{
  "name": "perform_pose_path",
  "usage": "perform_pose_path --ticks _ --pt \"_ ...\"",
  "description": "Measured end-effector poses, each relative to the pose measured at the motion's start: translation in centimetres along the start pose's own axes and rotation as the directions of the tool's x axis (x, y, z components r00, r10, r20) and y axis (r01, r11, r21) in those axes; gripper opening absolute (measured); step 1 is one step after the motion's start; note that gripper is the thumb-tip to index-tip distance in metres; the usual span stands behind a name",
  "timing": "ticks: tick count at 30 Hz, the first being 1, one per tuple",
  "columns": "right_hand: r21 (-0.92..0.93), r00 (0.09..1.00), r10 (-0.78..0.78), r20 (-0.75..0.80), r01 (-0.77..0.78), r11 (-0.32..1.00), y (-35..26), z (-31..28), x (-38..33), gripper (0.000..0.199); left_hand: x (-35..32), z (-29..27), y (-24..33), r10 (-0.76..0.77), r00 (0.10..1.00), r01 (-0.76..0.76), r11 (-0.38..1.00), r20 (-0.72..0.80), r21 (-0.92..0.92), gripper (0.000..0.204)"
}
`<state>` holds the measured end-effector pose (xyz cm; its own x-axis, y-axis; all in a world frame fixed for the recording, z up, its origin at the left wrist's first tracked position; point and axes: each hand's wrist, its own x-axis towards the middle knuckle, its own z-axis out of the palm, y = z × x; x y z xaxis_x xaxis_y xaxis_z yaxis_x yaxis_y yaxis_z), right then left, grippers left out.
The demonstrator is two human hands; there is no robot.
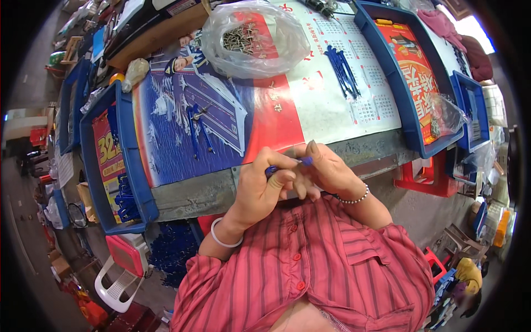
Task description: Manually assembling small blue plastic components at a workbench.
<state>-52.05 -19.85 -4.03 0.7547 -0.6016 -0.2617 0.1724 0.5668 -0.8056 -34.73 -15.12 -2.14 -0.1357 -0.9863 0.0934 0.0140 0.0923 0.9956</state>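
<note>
Both hands are raised together just in front of the chest, at the near edge of the table [221, 191]. Left hand [264, 188] — fingers curled, pinching one end of a small blue plastic part [287, 166]. Right hand [326, 171] — thumb and fingers closed on the other end of the same part; its blue tip shows beside the thumb. The part is held in the air between the two hands, not touching the table.

On the table: a clear plastic bag [260, 41] holding small metal screws, well beyond the hands. A bundle of blue parts [342, 69] lies to the right of the bag; a few loose blue pieces [199, 130] lie left of centre. A blue tray [406, 119] stands on the right, another blue tray [135, 182] on the left.
</note>
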Motion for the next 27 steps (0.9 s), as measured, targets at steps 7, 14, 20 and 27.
perform_pose_path --ticks 7,14,20,27 --pt "-0.021 0.926 0.247 0.284 -0.251 0.968 -0.9 -1.1 -1.6 0.074 -0.1 -0.2 -1.1 0.085 0.975 -0.003 0.929 -0.205 0.371 0.014" --pt "-0.051 0.818 0.188 0.544 -0.192 0.98 -1.3 -2.4 -3.4 0.064 -0.4 -0.3 -2.1 0.199 0.979 -0.148 0.83 -0.038 0.539 0.017" --pt "-0.23 0.973 -0.03 0.228 0.084 0.969 -3.8 -1.2 -3.4 0.052 -1.1 0.5 -2.2 -0.016 0.977 -0.037 0.97 0.213 0.242 0.006" --pt "-0.422 0.991 -0.083 -0.105 0.031 0.906 -2.7 -0.6 -2.1 0.05 -1.6 0.4 -1.3 -0.05 0.963 0.122 0.958 0.266 -0.261 0.009"
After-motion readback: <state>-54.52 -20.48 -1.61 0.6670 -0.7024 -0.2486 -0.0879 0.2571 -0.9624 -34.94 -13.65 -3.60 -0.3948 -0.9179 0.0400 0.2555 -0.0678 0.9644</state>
